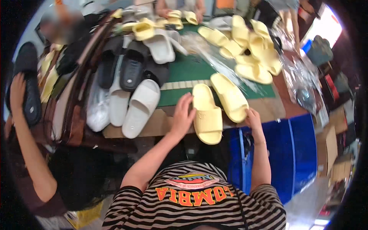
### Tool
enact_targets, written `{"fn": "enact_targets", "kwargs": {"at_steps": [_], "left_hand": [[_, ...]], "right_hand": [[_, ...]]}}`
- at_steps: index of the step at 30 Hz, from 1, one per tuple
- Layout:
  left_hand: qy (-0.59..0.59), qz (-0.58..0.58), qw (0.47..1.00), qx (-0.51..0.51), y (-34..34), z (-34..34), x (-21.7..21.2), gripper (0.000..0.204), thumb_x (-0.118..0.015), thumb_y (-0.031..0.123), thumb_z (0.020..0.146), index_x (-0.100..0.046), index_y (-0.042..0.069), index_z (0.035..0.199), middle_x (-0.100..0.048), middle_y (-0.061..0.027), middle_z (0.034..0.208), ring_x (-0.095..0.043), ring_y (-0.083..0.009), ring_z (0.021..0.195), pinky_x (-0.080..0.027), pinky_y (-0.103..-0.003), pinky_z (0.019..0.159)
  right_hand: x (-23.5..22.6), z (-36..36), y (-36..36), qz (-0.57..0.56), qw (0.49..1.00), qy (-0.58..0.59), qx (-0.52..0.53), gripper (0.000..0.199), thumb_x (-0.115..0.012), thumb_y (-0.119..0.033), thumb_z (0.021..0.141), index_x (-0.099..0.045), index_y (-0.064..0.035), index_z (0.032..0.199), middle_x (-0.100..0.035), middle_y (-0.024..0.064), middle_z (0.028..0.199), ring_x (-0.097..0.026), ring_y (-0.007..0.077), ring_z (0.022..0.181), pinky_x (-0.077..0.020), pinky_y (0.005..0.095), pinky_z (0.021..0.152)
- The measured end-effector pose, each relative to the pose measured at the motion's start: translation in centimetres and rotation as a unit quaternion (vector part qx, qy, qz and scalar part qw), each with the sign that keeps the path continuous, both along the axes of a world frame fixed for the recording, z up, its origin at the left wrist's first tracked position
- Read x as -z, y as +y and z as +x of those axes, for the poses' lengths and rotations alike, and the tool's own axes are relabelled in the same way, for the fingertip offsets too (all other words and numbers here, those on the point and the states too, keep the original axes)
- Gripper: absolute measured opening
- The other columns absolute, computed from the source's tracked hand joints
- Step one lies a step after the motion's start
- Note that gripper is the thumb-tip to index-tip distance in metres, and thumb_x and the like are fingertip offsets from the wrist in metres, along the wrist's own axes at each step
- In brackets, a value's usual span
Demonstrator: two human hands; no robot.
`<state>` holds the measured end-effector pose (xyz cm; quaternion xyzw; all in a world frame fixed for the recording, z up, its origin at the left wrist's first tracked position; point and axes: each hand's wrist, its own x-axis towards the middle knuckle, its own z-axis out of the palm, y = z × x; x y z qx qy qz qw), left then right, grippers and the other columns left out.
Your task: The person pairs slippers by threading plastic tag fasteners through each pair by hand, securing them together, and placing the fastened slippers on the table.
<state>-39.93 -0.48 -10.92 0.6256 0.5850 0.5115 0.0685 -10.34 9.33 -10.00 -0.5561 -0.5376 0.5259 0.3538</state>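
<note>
Two pale yellow slide slippers are in front of me at the table's near edge. The left yellow slipper (207,119) has its strapped end toward me, jutting past the edge. My left hand (182,119) grips its left side, thumb by the strap and the other fingers along the sole's rim. My right hand (253,118) pinches the strapped end of the right yellow slipper (229,97), which slants away to the upper left. Left of my left hand lie a light grey slipper (142,105) and a black slipper (132,67).
More yellow slippers (257,57) are piled at the far right on the green mat (184,73), beside clear plastic bags (303,84). Blue bins (283,153) stand below my right arm. At left, a co-worker's hand (18,94) touches a black slipper (32,88). Another person handles yellow slippers (175,19) opposite.
</note>
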Motion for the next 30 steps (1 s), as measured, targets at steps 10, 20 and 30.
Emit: {"fn": "enact_targets", "kwargs": {"at_steps": [10,20,30], "left_hand": [[0.01,-0.249,0.959,0.134,1.7,2.7,-1.1,0.038,-0.068,0.03,0.08,-0.062,0.007,0.11,-0.068,-0.0142,0.091,-0.066,-0.0268,0.083,-0.05,-0.035,0.073],[-0.26,-0.226,0.935,0.085,-1.1,2.8,0.2,0.025,-0.065,0.018,0.085,-0.061,-0.001,0.101,-0.068,-0.0116,0.084,-0.064,-0.0145,0.075,-0.048,-0.027,0.069],[0.053,-0.095,0.988,0.113,2.0,-1.5,0.0,0.045,-0.061,0.005,0.08,-0.052,0.009,0.124,-0.05,-0.0101,0.125,-0.05,-0.0257,0.113,-0.04,-0.034,0.095]], "right_hand": [[-0.3,1.1,-4.3,-0.057,0.998,-0.031,-0.01,0.022,-0.054,-0.021,0.087,-0.06,-0.003,0.075,-0.05,-0.0029,0.061,-0.042,0.0041,0.053,-0.0299,0.02,0.047],[-0.2,-2.0,2.7,0.089,0.951,-0.186,-0.231,0.029,-0.052,-0.028,0.087,-0.06,-0.0016,0.077,-0.057,0.0082,0.063,-0.055,0.02,0.061,-0.0414,0.034,0.056],[-0.9,-2.7,-0.3,0.237,0.928,-0.28,-0.061,0.028,-0.057,-0.031,0.087,-0.061,-0.0036,0.08,-0.062,0.0148,0.07,-0.061,0.0339,0.069,-0.0451,0.0419,0.06]]}}
